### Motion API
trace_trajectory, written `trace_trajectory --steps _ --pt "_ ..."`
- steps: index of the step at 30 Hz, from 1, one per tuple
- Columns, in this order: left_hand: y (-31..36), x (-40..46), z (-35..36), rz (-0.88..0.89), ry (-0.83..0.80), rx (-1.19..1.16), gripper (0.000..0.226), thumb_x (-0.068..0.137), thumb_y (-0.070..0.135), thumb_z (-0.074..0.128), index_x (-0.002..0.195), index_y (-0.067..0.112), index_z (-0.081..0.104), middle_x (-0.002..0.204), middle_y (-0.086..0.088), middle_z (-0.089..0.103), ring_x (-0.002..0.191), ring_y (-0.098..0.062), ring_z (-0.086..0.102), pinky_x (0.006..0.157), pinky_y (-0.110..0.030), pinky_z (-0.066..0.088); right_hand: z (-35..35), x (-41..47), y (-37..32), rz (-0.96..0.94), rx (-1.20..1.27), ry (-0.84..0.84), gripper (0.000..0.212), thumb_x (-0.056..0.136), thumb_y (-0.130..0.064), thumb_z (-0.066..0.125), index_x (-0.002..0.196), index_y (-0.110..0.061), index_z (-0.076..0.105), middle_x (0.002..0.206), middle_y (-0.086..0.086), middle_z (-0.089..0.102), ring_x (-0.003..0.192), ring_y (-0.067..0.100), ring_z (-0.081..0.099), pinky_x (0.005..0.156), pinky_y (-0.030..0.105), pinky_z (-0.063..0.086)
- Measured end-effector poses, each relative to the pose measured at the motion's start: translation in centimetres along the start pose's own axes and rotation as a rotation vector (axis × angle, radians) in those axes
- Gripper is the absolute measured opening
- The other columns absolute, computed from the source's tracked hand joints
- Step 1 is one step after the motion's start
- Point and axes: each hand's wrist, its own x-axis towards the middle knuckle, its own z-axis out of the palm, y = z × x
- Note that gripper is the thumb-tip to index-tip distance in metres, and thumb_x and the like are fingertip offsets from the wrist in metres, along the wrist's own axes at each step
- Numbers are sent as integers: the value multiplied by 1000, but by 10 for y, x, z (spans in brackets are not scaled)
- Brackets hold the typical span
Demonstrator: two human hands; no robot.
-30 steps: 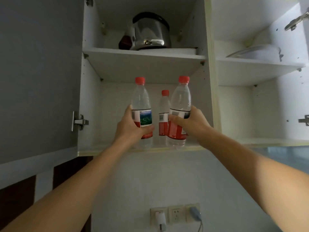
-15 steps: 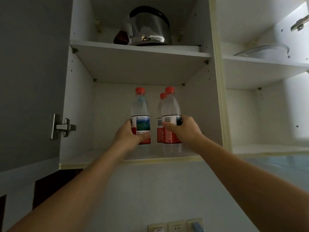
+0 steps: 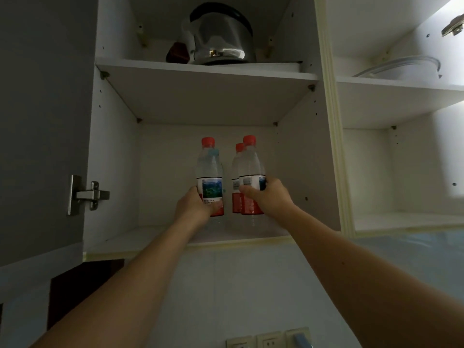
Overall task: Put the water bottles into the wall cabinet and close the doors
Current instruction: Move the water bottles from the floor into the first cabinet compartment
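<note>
Placement step, seen from below the wall cabinet (image 3: 113, 146). The left hand (image 3: 192, 205) grips the left bottle (image 3: 209, 172) at its label, fingers curled round the far side and thumb across the front. The right hand (image 3: 267, 197) grips the right bottle (image 3: 251, 169) the same way, thumb on the red band of the label. Both bottles stand upright, deep in the lower left compartment, their bases apparently at or just above the bottom shelf (image 3: 140, 238); contact with the shelf cannot be told, since the hands and the shelf edge hide the bases. A third bottle (image 3: 237, 167) stands just behind the right bottle, partly hidden by it.

On the upper shelf rests a kettle (image 3: 221, 36). The left door (image 3: 37, 121) hangs wide open on its hinge (image 3: 88, 194); the right compartment also stands open, its door out of view except for a hinge (image 3: 453, 27) at the top right.

Judged stage: the bottles are in place or nearly so, the doors not yet closed. The next move calls for both hands to release without tipping the bottles, draw back clear of the shelf edge, then swing each door shut.
</note>
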Motion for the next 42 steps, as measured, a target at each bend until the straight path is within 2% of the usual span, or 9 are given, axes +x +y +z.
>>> trace_trajectory --steps 6,8,11,13,17,20,26,32,42 --pt "16 -26 -12 -42 -32 17 46 89 39 75 128 16 67 123 -9 71 111 -26 65 99 -39 52 -19 -27 -9 8 -156 -35 49 92 -34 73 134 -13 57 109 1 70 84 14 66 70 27 56" --pt "27 -46 -16 20 28 -30 51 90 45 72 130 15 63 123 -5 69 108 -23 65 93 -35 52 -34 -52 -12 -44 -173 -1 57 93 -37 71 142 -14 51 105 -3 65 75 4 58 59 18 44" --pt "46 -93 -11 142 122 -88 51 92 50 67 128 16 61 119 2 67 102 -13 63 84 -27 50 -63 -100 -14 -125 -268 47 55 97 -37 63 145 -13 50 134 5 60 103 17 62 74 24 45" --pt "55 -133 0 197 115 -182 36 94 48 65 115 18 65 107 3 69 92 -10 64 76 -24 51 -84 -140 -11 -181 -318 86 38 99 -35 59 129 -13 61 124 4 65 109 21 62 81 29 45" --pt "54 -229 41 148 -12 -432 27 102 40 57 90 17 67 78 3 72 75 -12 69 70 -33 62 -124 -235 20 -178 -246 112 29 100 -29 54 91 -6 70 84 9 70 75 17 60 68 32 47" --pt "37 -316 90 42 -97 -513 37 104 33 53 78 9 64 63 2 67 55 -12 61 52 -23 53 -150 -312 67 -54 -182 72 38 101 -27 51 78 -4 70 70 8 69 62 18 57 64 38 46" --pt "-30 -489 184 -211 -383 -508 53 107 37 47 56 20 50 47 4 46 42 -10 36 44 -23 30 -195 -482 187 274 -140 -44 47 108 -31 44 67 -17 63 52 1 60 47 7 52 63 19 45" --pt "-114 -646 239 -376 -765 -508 46 107 39 43 68 26 63 51 2 56 43 -13 49 43 -24 40 -216 -651 282 572 -75 50 47 108 -27 43 68 -12 62 46 0 49 42 8 43 46 23 36" --pt "-290 -860 333 -697 -1207 -278 32 107 37 43 94 22 69 82 2 75 76 -18 72 66 -27 58 -177 -923 439 1238 -83 101 38 109 -23 40 90 -6 69 72 17 66 53 15 57 48 29 47"
